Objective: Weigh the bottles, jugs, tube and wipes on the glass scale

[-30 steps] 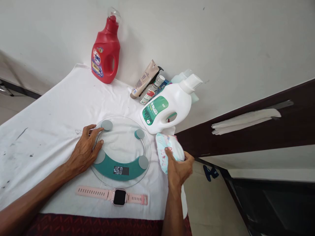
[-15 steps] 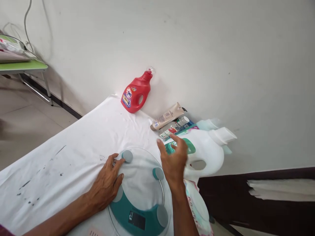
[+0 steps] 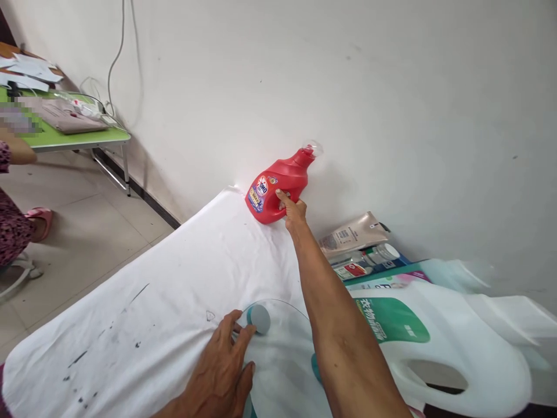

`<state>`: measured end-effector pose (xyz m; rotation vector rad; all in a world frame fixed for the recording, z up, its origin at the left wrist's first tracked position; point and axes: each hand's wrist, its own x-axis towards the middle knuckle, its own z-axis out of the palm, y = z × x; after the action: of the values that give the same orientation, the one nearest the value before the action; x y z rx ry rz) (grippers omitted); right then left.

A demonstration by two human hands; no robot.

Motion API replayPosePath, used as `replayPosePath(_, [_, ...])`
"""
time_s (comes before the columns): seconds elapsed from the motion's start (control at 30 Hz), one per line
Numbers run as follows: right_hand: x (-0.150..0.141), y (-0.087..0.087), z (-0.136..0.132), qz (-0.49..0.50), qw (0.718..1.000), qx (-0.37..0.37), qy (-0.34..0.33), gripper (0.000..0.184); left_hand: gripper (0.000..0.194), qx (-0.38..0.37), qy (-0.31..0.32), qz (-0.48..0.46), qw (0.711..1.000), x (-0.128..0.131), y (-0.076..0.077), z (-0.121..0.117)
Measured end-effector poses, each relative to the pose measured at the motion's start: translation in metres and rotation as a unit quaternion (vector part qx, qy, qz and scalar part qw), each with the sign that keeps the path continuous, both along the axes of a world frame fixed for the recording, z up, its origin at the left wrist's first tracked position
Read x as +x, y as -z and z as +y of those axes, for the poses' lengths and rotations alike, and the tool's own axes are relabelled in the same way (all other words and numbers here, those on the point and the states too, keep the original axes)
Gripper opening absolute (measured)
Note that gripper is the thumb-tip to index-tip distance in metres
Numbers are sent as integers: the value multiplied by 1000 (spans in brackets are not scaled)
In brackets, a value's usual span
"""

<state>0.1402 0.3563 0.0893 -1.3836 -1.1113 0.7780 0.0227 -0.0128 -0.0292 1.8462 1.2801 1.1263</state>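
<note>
My right hand point(image 3: 295, 210) reaches to the far corner and grips the handle of a red laundry detergent bottle point(image 3: 285, 174). The thumb lies on its front; the other fingers are partly hidden in the handle hole. The bottle stands on the white tablecloth point(image 3: 195, 273) by the wall, a clear cap on top. My left hand point(image 3: 224, 366) rests, fingers apart, at the edge of a round glass bathroom scale point(image 3: 282, 342), touching it near a grey round foot. My right forearm covers part of the scale, and its display is out of view.
Right of my arm lie a beige tube point(image 3: 354, 233), a small clear bottle point(image 3: 365, 259) with a white cap, and a large white detergent jug point(image 3: 491, 360). At left, a person's leg point(image 3: 17, 226) shows near a green table point(image 3: 87, 138) with papers. The wall point(image 3: 391, 104) bounds the back.
My right hand has moved from above the scale forward to the red detergent bottle and taken its handle. My left hand stays at the scale. The view has shifted left, showing a person.
</note>
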Motion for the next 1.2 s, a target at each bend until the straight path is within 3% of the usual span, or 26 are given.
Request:
replayPosePath(0.1, [-9,3,-7,33,999,-5,-16,48,66,-7,24,-5,1000,-3,-4,2])
replayPosePath(0.33, [-20,-5,-53,82,995,35,41,49,65,5,25,9,1000,-5,-10,4])
replayPosePath(0.5, [1,-18,-126,90,994,56,28,57,66,23,6,17,1000,-5,-11,1])
replayPosePath(0.7, [43,-40,-251,63,996,65,10,61,61,37,-14,19,999,-3,-9,-2])
replayPosePath(0.87, [74,-44,-340,51,996,59,32,62,53,28,-8,12,1000,-7,-12,1])
replayPosePath(1.0, [83,-37,-383,56,995,37,72,63,47,14,8,23,1000,-12,-19,4])
replayPosePath(1.2, [85,-20,-410,64,991,64,97,66,42,7,29,47,998,-18,-27,8])
